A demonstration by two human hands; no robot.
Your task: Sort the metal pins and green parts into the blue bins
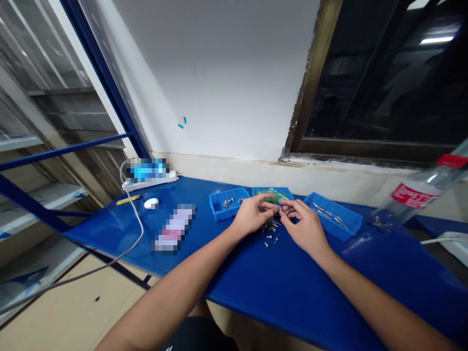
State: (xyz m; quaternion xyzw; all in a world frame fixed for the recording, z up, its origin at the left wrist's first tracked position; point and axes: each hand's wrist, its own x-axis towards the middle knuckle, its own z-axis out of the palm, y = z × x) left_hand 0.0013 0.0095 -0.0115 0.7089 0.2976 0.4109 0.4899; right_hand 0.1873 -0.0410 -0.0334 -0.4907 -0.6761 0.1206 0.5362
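Note:
Both hands meet over a pile of small metal parts [270, 224] on the blue table [256, 278]. My left hand [253, 212] is closed, thumb and fingers together at a small item too tiny to make out. My right hand [304, 225] pinches at the same spot, its fingertips close to those of my left hand. Just behind them stands a blue tray with a green bag [271, 195]. To the left, another blue tray [219, 212] holds small metal pieces; to the right, a third tray [338, 233] holds long thin metal rods. A few loose screws [267, 244] lie below the pile.
A clear plastic bottle [415, 195] with a red label stands at the right. On the left are a blurred flat item [175, 229], a white oval object [151, 203], a yellow cutter [127, 200], a power strip [151, 182] and a trailing cable [141, 224].

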